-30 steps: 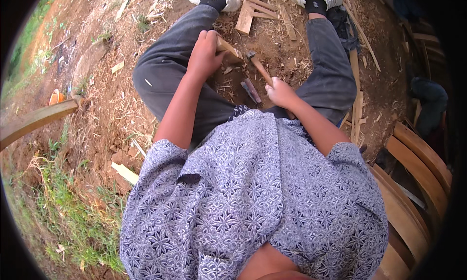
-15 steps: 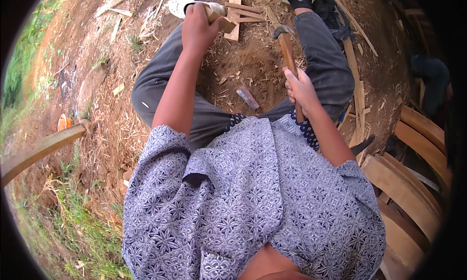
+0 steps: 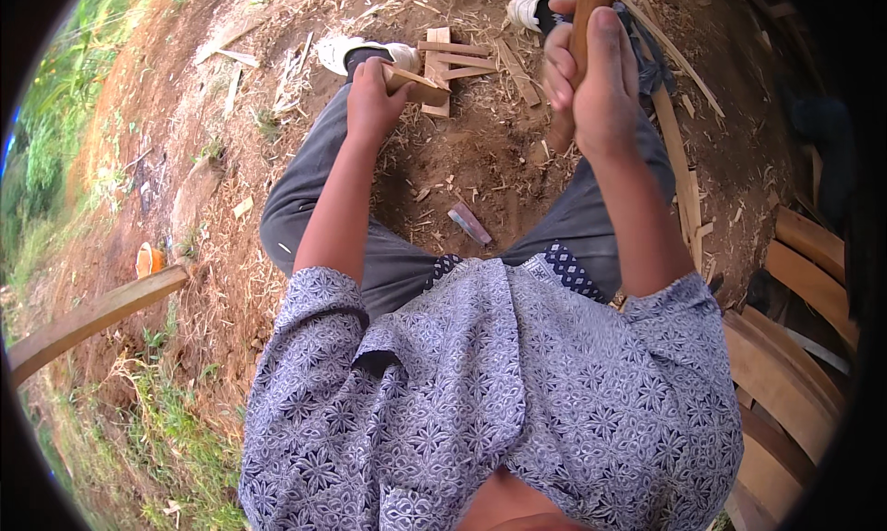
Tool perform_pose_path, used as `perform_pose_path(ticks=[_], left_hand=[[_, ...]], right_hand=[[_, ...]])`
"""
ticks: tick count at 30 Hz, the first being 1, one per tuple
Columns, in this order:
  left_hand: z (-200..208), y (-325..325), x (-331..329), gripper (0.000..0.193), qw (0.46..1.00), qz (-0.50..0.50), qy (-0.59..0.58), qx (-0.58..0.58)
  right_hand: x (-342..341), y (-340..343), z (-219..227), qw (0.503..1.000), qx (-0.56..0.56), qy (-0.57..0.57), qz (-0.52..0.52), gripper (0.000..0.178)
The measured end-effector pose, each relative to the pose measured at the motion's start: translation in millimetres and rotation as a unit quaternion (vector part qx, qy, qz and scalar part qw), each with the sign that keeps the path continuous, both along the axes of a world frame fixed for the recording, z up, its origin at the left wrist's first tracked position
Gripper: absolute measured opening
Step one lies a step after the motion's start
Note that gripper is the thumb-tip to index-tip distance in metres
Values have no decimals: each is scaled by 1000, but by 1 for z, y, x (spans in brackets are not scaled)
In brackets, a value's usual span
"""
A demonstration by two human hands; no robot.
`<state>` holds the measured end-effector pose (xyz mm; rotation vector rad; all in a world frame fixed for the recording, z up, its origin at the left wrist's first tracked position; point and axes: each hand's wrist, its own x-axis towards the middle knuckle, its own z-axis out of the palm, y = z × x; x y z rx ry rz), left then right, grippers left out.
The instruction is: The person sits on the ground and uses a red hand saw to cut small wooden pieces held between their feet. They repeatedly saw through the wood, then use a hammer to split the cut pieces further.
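Near the left shoe [image 3: 334,54] | I see left hand [image 3: 371,102] clamped on wooden block [image 3: 421,90] | right hand [image 3: 601,97], apart from it, grips wooden handle [image 3: 592,9], far end hidden from me | risk: badly aimed swing could hurt left hand

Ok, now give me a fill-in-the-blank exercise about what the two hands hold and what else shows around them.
1. The right hand grips a handle that is ____ in colour.
2. The left hand holds a block made of ____.
3. The shoes on the person's feet are mostly ____ in colour.
4. The small orange object on the ground lies to the person's ____ side.

Missing words: brown; wood; white; left.
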<state>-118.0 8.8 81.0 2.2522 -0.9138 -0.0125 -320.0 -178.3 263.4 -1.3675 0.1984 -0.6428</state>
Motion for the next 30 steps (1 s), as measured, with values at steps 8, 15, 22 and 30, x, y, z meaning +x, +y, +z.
perform_pose_path(ticks=[8,15,22,30], left_hand=[[-8,16,-13,46,999,40,-13,-27],[-24,56,-31,41,989,105,98,-38],[-20,66,-43,40,987,97,128,-8],[-22,65,-44,42,992,67,103,-9]], right_hand=[[-28,53,-221,858,62,509,25,43],[-56,-7,-164,899,151,408,-50,40],[-21,-37,-55,988,104,81,-86,41],[-15,42,-217,846,-39,510,151,58]])
